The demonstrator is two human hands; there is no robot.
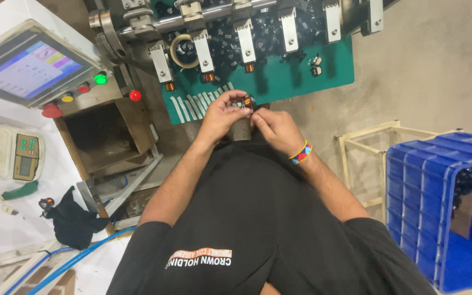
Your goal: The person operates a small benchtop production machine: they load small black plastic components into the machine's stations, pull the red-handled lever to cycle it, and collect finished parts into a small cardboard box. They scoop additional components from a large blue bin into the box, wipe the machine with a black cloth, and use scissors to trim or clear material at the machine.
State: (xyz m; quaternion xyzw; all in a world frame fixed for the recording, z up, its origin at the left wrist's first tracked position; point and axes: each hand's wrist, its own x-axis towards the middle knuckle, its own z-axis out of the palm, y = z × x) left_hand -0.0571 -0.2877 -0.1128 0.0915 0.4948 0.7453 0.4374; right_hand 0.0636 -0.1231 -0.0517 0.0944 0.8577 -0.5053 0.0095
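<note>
Beyond both hands stands the winding machine (236,22) on its green bed (301,76), a row of clamps above small copper coils. Off to the right hand's (277,130) side sits a blue plastic crate (427,202). The left hand (222,113) and right hand meet, fingertips pinched shut on a small copper-wound coil (248,102), dark-rimmed and shiny, held between them.
</note>
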